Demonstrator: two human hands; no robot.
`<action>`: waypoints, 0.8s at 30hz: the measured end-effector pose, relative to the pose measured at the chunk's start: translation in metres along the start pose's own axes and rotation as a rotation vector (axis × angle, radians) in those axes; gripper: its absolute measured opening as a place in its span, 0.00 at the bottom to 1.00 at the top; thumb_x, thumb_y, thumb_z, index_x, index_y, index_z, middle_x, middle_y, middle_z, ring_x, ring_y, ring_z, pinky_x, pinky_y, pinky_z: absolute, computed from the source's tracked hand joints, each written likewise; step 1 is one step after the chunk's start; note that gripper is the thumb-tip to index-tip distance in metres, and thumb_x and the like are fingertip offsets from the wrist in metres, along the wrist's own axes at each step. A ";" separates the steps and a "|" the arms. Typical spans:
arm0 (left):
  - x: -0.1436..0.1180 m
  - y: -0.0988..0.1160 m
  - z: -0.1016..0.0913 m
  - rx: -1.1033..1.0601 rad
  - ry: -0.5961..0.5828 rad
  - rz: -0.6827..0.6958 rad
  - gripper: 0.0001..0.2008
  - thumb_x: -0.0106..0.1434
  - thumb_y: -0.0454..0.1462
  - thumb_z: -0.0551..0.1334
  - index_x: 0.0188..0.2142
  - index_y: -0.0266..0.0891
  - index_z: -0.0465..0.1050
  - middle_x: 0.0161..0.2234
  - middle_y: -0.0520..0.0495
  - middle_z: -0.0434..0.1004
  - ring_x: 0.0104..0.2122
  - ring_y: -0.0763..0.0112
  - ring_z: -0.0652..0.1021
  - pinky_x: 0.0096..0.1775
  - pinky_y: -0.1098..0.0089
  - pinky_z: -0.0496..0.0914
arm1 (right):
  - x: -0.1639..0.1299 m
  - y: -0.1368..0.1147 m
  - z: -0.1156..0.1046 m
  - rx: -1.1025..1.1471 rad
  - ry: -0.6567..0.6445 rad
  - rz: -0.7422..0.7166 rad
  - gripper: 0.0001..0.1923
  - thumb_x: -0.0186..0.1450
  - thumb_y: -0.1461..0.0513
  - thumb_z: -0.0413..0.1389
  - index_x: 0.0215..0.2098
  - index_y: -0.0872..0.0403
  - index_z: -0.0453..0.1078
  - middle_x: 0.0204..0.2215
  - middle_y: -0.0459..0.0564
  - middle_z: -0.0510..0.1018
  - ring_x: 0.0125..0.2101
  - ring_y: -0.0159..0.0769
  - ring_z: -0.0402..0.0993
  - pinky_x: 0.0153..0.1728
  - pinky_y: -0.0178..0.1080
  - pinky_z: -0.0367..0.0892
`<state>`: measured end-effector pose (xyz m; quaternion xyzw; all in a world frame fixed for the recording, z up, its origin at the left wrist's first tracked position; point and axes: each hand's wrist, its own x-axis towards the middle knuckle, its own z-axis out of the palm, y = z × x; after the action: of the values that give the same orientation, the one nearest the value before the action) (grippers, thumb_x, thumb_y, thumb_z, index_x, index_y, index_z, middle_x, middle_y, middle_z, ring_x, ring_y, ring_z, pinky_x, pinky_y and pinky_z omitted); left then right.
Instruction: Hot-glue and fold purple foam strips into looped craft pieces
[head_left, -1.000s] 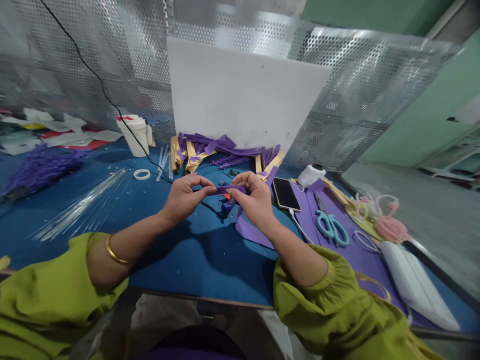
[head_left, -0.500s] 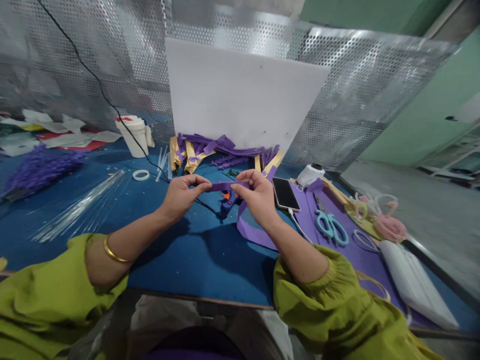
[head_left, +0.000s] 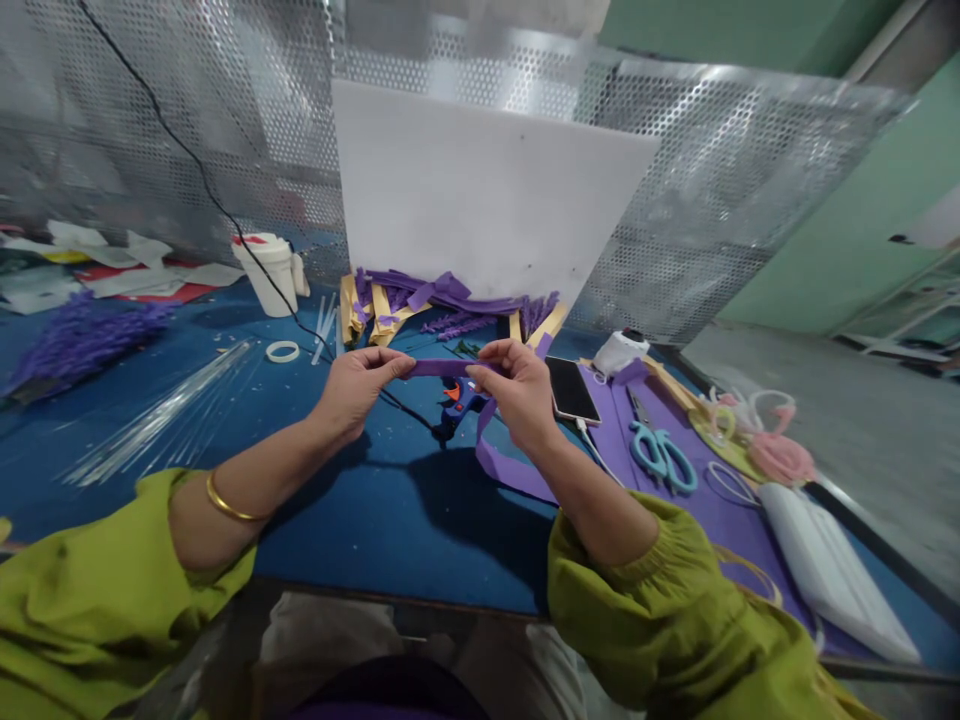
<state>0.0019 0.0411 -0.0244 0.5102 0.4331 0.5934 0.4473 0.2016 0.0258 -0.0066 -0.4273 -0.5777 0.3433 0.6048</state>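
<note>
While raised, left hand (head_left: 352,385), right hand (head_left: 517,390), pinching purple strip (head_left: 439,368) taut.

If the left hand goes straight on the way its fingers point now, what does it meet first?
The left hand points right along the purple strip it pinches, so it would probably meet the right hand first, which holds the strip's other end. Depth looks about equal.

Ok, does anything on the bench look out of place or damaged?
Nothing looks damaged. Oddities: clear sticks lie fanned loosely across the blue table, and a black cord trails over it. Both hands pinch the purple strip.
</note>
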 end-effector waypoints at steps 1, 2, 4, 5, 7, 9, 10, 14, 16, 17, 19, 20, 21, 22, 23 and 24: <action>0.000 0.000 0.000 -0.006 -0.003 -0.002 0.09 0.48 0.42 0.73 0.25 0.39 0.79 0.25 0.49 0.78 0.30 0.68 0.75 0.41 0.66 0.69 | 0.000 0.000 0.000 0.009 -0.003 0.004 0.11 0.53 0.62 0.65 0.31 0.52 0.69 0.21 0.38 0.71 0.20 0.27 0.67 0.24 0.33 0.64; 0.000 -0.001 -0.001 -0.016 -0.009 -0.006 0.11 0.49 0.43 0.74 0.25 0.39 0.79 0.25 0.49 0.78 0.30 0.68 0.75 0.42 0.66 0.69 | 0.000 -0.001 0.000 0.018 -0.004 0.009 0.10 0.53 0.62 0.65 0.31 0.52 0.69 0.19 0.38 0.71 0.20 0.27 0.67 0.23 0.33 0.64; 0.000 -0.003 -0.001 -0.051 -0.022 -0.018 0.16 0.50 0.48 0.73 0.26 0.38 0.79 0.26 0.48 0.79 0.31 0.67 0.76 0.44 0.65 0.68 | -0.001 -0.003 0.000 0.028 0.001 0.016 0.10 0.53 0.62 0.65 0.31 0.52 0.69 0.18 0.37 0.70 0.19 0.27 0.67 0.23 0.33 0.63; 0.001 -0.003 -0.001 -0.076 -0.029 -0.025 0.18 0.51 0.51 0.72 0.27 0.38 0.79 0.27 0.47 0.79 0.32 0.66 0.77 0.45 0.65 0.68 | -0.001 -0.004 0.000 0.029 0.007 0.018 0.10 0.53 0.62 0.65 0.31 0.52 0.68 0.18 0.37 0.70 0.19 0.27 0.67 0.23 0.33 0.63; 0.001 -0.005 -0.002 -0.122 -0.046 -0.038 0.22 0.54 0.56 0.69 0.28 0.38 0.79 0.28 0.45 0.80 0.33 0.65 0.78 0.45 0.63 0.69 | 0.000 -0.005 0.000 0.029 0.012 0.018 0.10 0.52 0.62 0.65 0.30 0.52 0.68 0.18 0.37 0.70 0.19 0.27 0.67 0.23 0.33 0.63; 0.001 -0.005 -0.002 -0.127 -0.061 -0.047 0.23 0.54 0.57 0.68 0.28 0.38 0.79 0.28 0.45 0.81 0.33 0.64 0.78 0.46 0.63 0.69 | 0.000 -0.005 -0.001 0.027 0.014 0.013 0.11 0.52 0.61 0.65 0.31 0.52 0.68 0.19 0.37 0.70 0.19 0.27 0.67 0.23 0.34 0.64; 0.001 -0.004 -0.001 -0.109 -0.067 -0.048 0.21 0.53 0.55 0.69 0.28 0.38 0.80 0.28 0.45 0.81 0.33 0.64 0.78 0.46 0.63 0.69 | 0.000 -0.004 -0.001 0.025 0.014 0.012 0.11 0.52 0.61 0.65 0.31 0.52 0.68 0.20 0.38 0.71 0.19 0.27 0.67 0.24 0.34 0.64; -0.002 0.000 0.000 -0.010 -0.065 -0.018 0.14 0.48 0.46 0.74 0.29 0.38 0.80 0.27 0.47 0.81 0.34 0.63 0.79 0.45 0.63 0.70 | 0.000 -0.003 -0.001 0.015 0.014 0.019 0.11 0.52 0.60 0.65 0.31 0.52 0.68 0.21 0.38 0.71 0.20 0.28 0.68 0.24 0.34 0.65; -0.002 0.002 0.000 0.019 -0.053 0.005 0.12 0.49 0.44 0.73 0.27 0.39 0.79 0.26 0.47 0.80 0.33 0.63 0.78 0.44 0.63 0.70 | 0.000 -0.002 0.000 0.025 0.010 0.027 0.12 0.52 0.60 0.65 0.31 0.52 0.68 0.21 0.38 0.71 0.20 0.28 0.68 0.24 0.34 0.65; -0.003 0.003 0.001 0.022 -0.047 0.010 0.12 0.49 0.44 0.73 0.25 0.39 0.78 0.26 0.48 0.79 0.33 0.64 0.78 0.43 0.63 0.70 | -0.001 -0.003 0.001 0.034 0.006 0.036 0.12 0.51 0.60 0.66 0.31 0.52 0.68 0.20 0.38 0.71 0.20 0.28 0.68 0.24 0.34 0.65; -0.003 0.002 0.002 -0.033 -0.053 -0.029 0.13 0.49 0.45 0.73 0.24 0.39 0.77 0.25 0.49 0.78 0.31 0.67 0.77 0.42 0.65 0.71 | -0.002 -0.003 0.002 0.058 -0.010 0.066 0.13 0.51 0.59 0.66 0.31 0.52 0.69 0.20 0.38 0.70 0.20 0.28 0.68 0.24 0.34 0.65; -0.003 0.001 0.002 -0.090 -0.071 -0.076 0.14 0.49 0.46 0.73 0.25 0.39 0.76 0.25 0.49 0.77 0.30 0.68 0.76 0.41 0.65 0.71 | -0.002 -0.003 0.002 0.072 -0.016 0.086 0.13 0.51 0.59 0.66 0.31 0.52 0.69 0.20 0.38 0.71 0.20 0.27 0.68 0.23 0.33 0.64; -0.002 -0.001 0.003 -0.159 -0.096 -0.130 0.16 0.48 0.48 0.74 0.26 0.38 0.76 0.25 0.49 0.77 0.30 0.69 0.77 0.41 0.65 0.71 | -0.003 -0.003 0.002 0.085 -0.019 0.105 0.14 0.50 0.59 0.67 0.31 0.52 0.69 0.19 0.38 0.71 0.19 0.27 0.68 0.23 0.33 0.63; -0.002 -0.002 0.003 -0.227 -0.120 -0.181 0.18 0.48 0.49 0.74 0.27 0.38 0.76 0.26 0.49 0.77 0.30 0.69 0.77 0.41 0.65 0.72 | -0.003 -0.003 0.003 0.098 -0.016 0.120 0.14 0.50 0.59 0.67 0.31 0.52 0.69 0.19 0.38 0.71 0.19 0.27 0.68 0.22 0.33 0.63; -0.002 -0.003 0.003 -0.286 -0.135 -0.218 0.19 0.49 0.50 0.74 0.29 0.38 0.76 0.27 0.49 0.78 0.31 0.69 0.77 0.41 0.65 0.72 | -0.003 -0.003 0.003 0.108 -0.009 0.130 0.14 0.50 0.59 0.67 0.31 0.53 0.69 0.19 0.38 0.71 0.19 0.27 0.68 0.22 0.33 0.62; -0.002 -0.003 0.003 -0.330 -0.139 -0.235 0.19 0.49 0.51 0.73 0.30 0.38 0.76 0.28 0.48 0.78 0.31 0.69 0.78 0.41 0.65 0.72 | -0.003 -0.002 0.003 0.115 -0.001 0.134 0.15 0.49 0.59 0.67 0.31 0.53 0.69 0.18 0.38 0.70 0.19 0.27 0.67 0.22 0.33 0.62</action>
<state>0.0054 0.0403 -0.0278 0.4157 0.3545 0.5635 0.6196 0.1987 0.0226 -0.0060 -0.4294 -0.5274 0.4161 0.6036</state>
